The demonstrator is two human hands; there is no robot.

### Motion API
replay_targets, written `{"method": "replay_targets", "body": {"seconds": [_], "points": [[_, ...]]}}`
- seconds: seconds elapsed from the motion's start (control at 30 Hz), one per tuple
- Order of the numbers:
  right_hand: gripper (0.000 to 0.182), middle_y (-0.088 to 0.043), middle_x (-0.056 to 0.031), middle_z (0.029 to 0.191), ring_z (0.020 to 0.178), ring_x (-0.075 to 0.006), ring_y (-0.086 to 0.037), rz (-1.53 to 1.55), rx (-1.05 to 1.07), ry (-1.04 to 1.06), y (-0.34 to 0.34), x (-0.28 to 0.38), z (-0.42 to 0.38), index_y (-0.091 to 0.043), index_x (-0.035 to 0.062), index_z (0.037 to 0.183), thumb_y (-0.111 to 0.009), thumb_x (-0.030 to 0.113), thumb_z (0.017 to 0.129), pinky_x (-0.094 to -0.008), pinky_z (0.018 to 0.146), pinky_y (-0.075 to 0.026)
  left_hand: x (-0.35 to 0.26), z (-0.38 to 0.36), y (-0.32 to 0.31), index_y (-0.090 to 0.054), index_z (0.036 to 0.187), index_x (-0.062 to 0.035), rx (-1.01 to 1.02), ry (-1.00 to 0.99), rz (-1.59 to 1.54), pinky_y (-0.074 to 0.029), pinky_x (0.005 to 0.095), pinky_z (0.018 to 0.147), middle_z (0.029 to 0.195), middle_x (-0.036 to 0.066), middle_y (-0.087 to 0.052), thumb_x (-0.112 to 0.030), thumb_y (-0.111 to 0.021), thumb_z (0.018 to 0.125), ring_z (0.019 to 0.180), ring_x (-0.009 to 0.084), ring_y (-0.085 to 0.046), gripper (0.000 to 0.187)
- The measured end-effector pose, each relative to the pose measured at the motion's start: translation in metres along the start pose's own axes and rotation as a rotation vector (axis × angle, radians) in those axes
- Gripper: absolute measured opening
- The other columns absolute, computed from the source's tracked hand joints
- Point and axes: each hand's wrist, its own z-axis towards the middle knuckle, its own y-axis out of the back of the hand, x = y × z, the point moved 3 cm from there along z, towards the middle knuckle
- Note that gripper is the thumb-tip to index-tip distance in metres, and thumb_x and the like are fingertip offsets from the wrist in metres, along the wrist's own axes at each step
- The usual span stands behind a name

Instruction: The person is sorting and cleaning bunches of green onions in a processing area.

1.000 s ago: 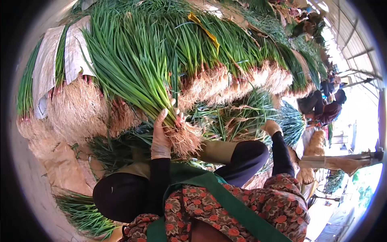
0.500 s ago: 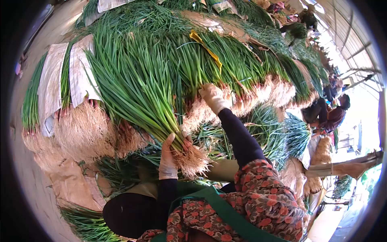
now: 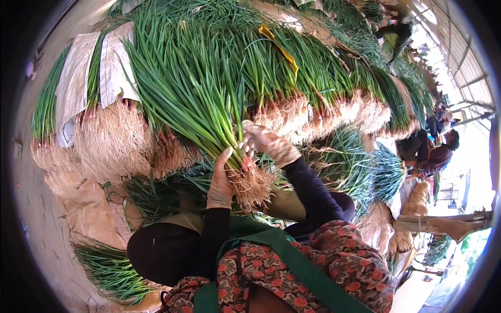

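Observation:
A large bunch of green onions (image 3: 211,122) leans up and to the left, its pale roots hanging at the lower right end. Gloved, my left hand (image 3: 222,180) is wrapped round the lower stems just above the roots. On the right side of the same stems is my right hand (image 3: 266,142), also gloved, with fingers bent against the bunch; whether it grips any stalks is hard to make out. Behind it lies a long row of green onions (image 3: 282,78) with roots towards me and a yellow strip (image 3: 282,49) across the leaves.
White sheets (image 3: 116,65) cover leaves at the left, above thick root bundles (image 3: 112,138). Loose green stalks (image 3: 339,161) lie at centre right. A seated person (image 3: 438,154) is beside a wooden beam (image 3: 443,223) on the right. More onions (image 3: 112,271) lie lower left.
My right hand has come from the row behind to the stems of the held bunch. My left hand still holds the bunch. The view has shifted slightly.

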Motion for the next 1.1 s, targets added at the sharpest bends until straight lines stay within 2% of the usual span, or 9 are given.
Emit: {"method": "replay_targets", "body": {"seconds": [0.03,0.1,0.3,0.47,0.57,0.63,0.8,0.9,1.1], "points": [[0.028,-0.051,0.0037,0.081,0.070,-0.0069,-0.048,-0.449,-0.111,0.239,-0.023,0.021,-0.008,-0.053,0.0082,0.112,-0.042,0.029,0.097,-0.0191,0.065,-0.043,0.000,0.001,0.002,-0.048,0.114,0.0062,0.046,-0.015,0.006,-0.049,0.0352,0.082,0.096,0.018,-0.060,-0.031,-0.059,0.085,0.082,0.0251,-0.059,0.049],[0.031,-0.057,-0.0027,0.094,0.085,-0.0127,-0.053,0.060,-0.161,0.051,-0.022,-0.016,0.012,-0.054,0.0043,0.115,-0.039,0.026,0.097,-0.0244,0.079,-0.043,0.001,0.000,-0.005,-0.046,0.116,0.0068,0.198,0.001,-0.142,-0.048,0.0340,0.073,0.093,0.017,-0.058,-0.033,-0.057,0.086,0.084,0.0247,-0.057,0.051],[0.042,-0.049,-0.0004,0.054,0.042,-0.0166,-0.048,0.677,-0.085,-0.211,-0.016,-0.007,0.020,-0.058,0.0129,0.083,-0.053,0.055,0.085,-0.0274,0.037,-0.041,0.003,0.005,0.015,-0.049,0.116,0.0045,0.029,0.037,-0.020,-0.046,0.0383,0.084,0.108,0.016,-0.055,-0.028,-0.059,0.084,0.094,0.0224,-0.055,0.047],[0.019,-0.063,-0.0084,0.078,0.076,-0.0185,-0.062,-0.086,-0.309,0.057,0.021,-0.093,0.076,-0.061,0.0045,0.098,-0.060,0.019,0.086,-0.0249,0.062,-0.050,0.004,0.005,0.005,-0.049,0.114,-0.0013,0.207,-0.017,-0.117,-0.045,0.0386,0.081,0.105,0.011,-0.052,-0.036,-0.062,0.081,0.091,0.0238,-0.051,0.049],[0.028,-0.064,-0.0158,0.091,0.089,-0.0316,-0.062,-1.213,0.121,0.150,0.039,-0.088,0.060,-0.062,0.0067,0.101,-0.061,0.023,0.079,-0.0393,0.073,-0.050,0.001,0.000,-0.011,-0.047,0.113,-0.0053,0.273,-0.015,-0.208,-0.047,0.0402,0.081,0.108,0.011,-0.049,-0.039,-0.060,0.081,0.095,0.0251,-0.051,0.048],[0.031,-0.064,-0.0177,0.094,0.088,-0.0320,-0.062,-1.533,-0.243,0.287,0.076,-0.062,0.070,-0.062,0.0060,0.099,-0.057,0.031,0.082,-0.0403,0.073,-0.050,0.003,0.002,0.000,-0.045,0.120,-0.0004,0.190,0.016,-0.165,-0.050,0.0412,0.079,0.104,0.013,-0.056,-0.039,-0.061,0.080,0.095,0.0266,-0.055,0.058],[0.034,-0.064,-0.0177,0.087,0.084,-0.0324,-0.062,-1.169,-0.754,-0.295,0.122,0.032,0.088,-0.061,0.0044,0.100,-0.057,0.033,0.082,-0.0386,0.076,-0.049,0.008,0.011,0.008,-0.040,0.127,0.0070,0.152,0.055,-0.109,-0.049,0.0409,0.084,0.100,0.016,-0.061,-0.038,-0.061,0.080,0.093,0.0285,-0.059,0.068],[0.045,-0.066,-0.0144,0.076,0.073,-0.0274,-0.065,-1.263,-0.891,-0.017,0.132,0.029,0.115,-0.064,0.0037,0.079,-0.054,0.047,0.084,-0.0353,0.067,-0.051,0.004,0.008,0.003,-0.040,0.126,0.0082,0.046,0.037,-0.091,-0.044,0.0403,0.093,0.102,0.017,-0.061,-0.036,-0.059,0.082,0.097,0.0291,-0.058,0.065],[0.033,-0.059,-0.0146,0.096,0.078,-0.0259,-0.061,-1.126,-0.239,0.327,0.038,0.006,0.050,-0.058,0.0004,0.099,-0.056,0.031,0.088,-0.0346,0.067,-0.052,0.006,0.015,0.008,-0.050,0.110,0.0082,-0.043,0.075,0.110,-0.049,0.0347,0.076,0.080,0.018,-0.063,-0.034,-0.054,0.086,0.069,0.0250,-0.060,0.049]]}}
